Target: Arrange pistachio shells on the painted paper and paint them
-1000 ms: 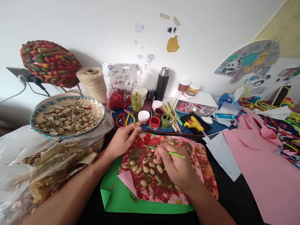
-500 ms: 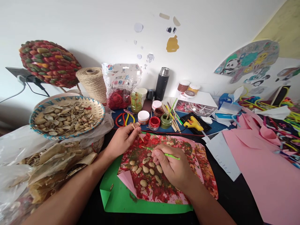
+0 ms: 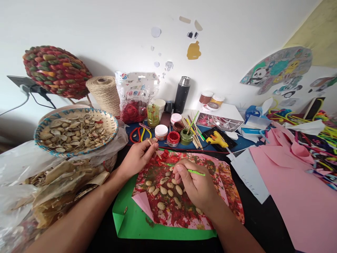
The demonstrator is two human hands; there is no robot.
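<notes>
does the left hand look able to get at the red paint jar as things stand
Probably yes, once it frees its fingers: the left hand holds a thin wooden stick, but the open red paint jar stands just beyond, with nothing tall between them.

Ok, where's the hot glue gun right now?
Head view, right of centre: the yellow hot glue gun lies on the black tray, just right of the open green paint jar.
</notes>
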